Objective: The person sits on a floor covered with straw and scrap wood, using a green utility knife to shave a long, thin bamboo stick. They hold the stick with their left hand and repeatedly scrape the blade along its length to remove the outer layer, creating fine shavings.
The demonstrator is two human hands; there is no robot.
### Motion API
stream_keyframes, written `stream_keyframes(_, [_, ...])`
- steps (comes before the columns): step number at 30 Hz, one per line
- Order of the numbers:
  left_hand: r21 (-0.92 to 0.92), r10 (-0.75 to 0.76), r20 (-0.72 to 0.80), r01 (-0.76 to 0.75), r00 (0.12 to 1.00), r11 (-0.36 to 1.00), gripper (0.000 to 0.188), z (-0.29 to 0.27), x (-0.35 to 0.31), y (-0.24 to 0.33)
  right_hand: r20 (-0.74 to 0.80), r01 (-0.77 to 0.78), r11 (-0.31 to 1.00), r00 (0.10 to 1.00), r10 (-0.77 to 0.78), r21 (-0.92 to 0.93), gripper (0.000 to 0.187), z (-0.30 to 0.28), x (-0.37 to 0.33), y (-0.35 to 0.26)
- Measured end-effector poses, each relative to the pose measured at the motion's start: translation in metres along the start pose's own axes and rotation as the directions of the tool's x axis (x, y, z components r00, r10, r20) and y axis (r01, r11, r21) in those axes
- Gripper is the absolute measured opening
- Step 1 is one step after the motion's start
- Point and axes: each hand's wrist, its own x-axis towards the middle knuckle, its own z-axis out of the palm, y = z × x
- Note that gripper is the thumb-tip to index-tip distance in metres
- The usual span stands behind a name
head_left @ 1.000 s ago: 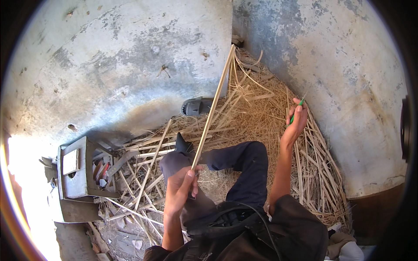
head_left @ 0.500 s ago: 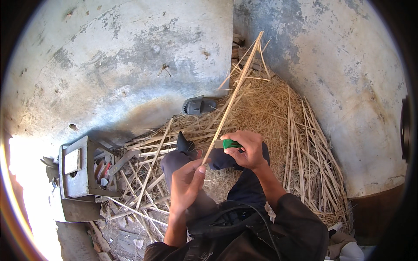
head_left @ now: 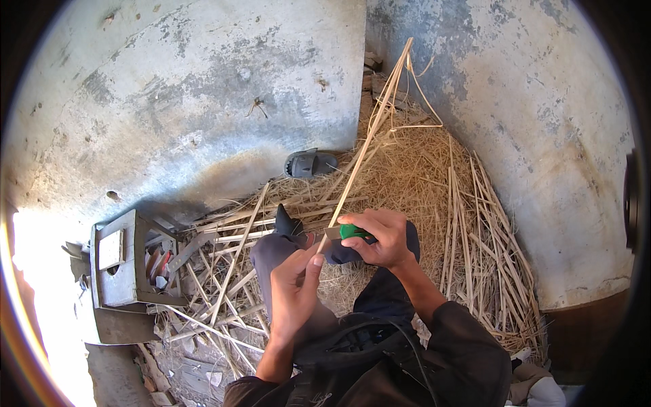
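A long, pale wooden strip (head_left: pixel 361 157) runs slantwise from my lap up toward the wall corner, with thin curled shavings hanging at its far end. My left hand (head_left: pixel 296 288) pinches its near end between thumb and fingers. In my right hand (head_left: pixel 382 237) is a knife with a green handle (head_left: pixel 353 232), its fingers wrapped round it. The knife's short flat blade (head_left: pixel 333 233) lies against the strip, just beyond my left fingertips.
Below the strip spreads a heap of shavings (head_left: pixel 407 163). Split strips (head_left: pixel 498 251) lie along the right wall, more (head_left: pixel 234 271) at left. A grey slipper (head_left: pixel 310 163) rests by the wall. A worn wooden box (head_left: pixel 135 261) with odds and ends stands at left.
My right hand and the knife have slid a little down and left along the strip, nearer my left hand. The shavings at the far end now hang longer and more curled.
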Motion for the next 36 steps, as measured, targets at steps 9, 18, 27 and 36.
stream_keyframes(9, [0.095,0.029,-0.031,-0.026,0.999,0.995,0.032,0.003,-0.002,0.002,-0.054,0.047,0.991,0.997,-0.054,-0.122,0.039,-0.005,0.001,0.001])
stream_keyframes(18, [0.113,0.007,-0.032,-0.003,0.999,0.994,0.030,0.005,-0.006,0.005,-0.015,0.015,0.985,1.000,-0.018,-0.173,0.036,-0.015,0.003,-0.002])
stream_keyframes(27, [0.122,-0.067,-0.044,0.072,0.997,0.990,0.029,0.003,-0.021,-0.007,-0.050,-0.256,0.965,0.966,0.254,-0.045,0.030,-0.023,0.012,0.015])
stream_keyframes(36, [0.032,-0.104,-0.030,0.105,0.994,0.994,0.031,-0.002,-0.021,-0.009,0.098,-0.216,0.968,0.974,0.205,0.125,0.031,-0.011,0.007,0.006])
